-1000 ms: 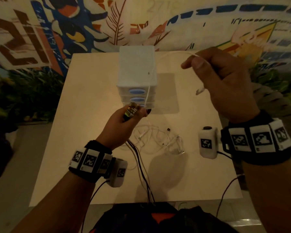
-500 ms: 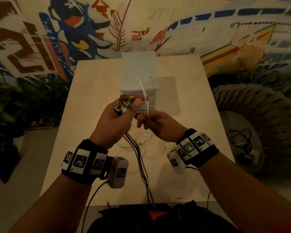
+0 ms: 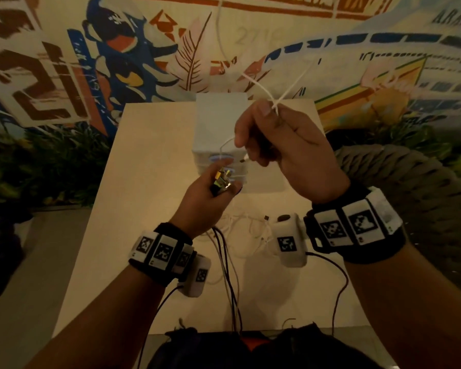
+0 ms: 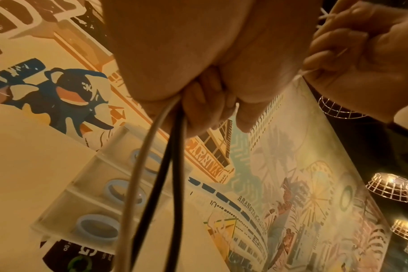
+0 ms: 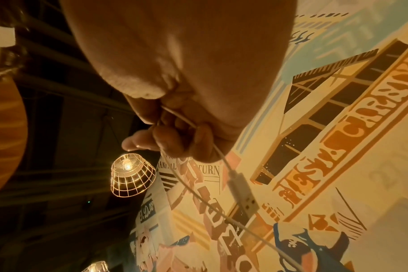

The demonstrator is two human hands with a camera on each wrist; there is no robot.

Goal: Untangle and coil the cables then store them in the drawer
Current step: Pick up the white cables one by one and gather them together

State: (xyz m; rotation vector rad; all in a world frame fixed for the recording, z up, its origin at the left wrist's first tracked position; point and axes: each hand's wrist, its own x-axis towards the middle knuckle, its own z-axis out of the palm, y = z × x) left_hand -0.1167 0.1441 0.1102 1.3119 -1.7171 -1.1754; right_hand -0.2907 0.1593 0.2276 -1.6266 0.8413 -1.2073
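Observation:
My left hand (image 3: 210, 193) grips a bundle of cable plugs (image 3: 222, 179) above the table; black and grey cables (image 4: 158, 184) hang down from its fist (image 4: 198, 103). My right hand (image 3: 274, 139) is raised in front of the drawer unit and pinches a thin white cable (image 3: 274, 102), whose strands cross above my fingers. In the right wrist view the white cable (image 5: 198, 128) runs through my curled fingers and its USB plug (image 5: 245, 195) dangles below. A loose tangle of white cables (image 3: 248, 227) lies on the table. The white drawer unit (image 3: 218, 123) stands behind, its drawers closed.
The pale wooden table (image 3: 144, 209) stands against a painted mural wall (image 3: 117, 62). A thick woven rope seat (image 3: 410, 182) sits to the right. Wire-cage lamps (image 5: 132, 176) hang overhead. Thin black sensor wires (image 3: 338, 288) run from my wrist cameras.
My right hand rose from beside the left hand to in front of the drawer unit, drawing the white cable up with it. The left hand stayed in place with its plugs.

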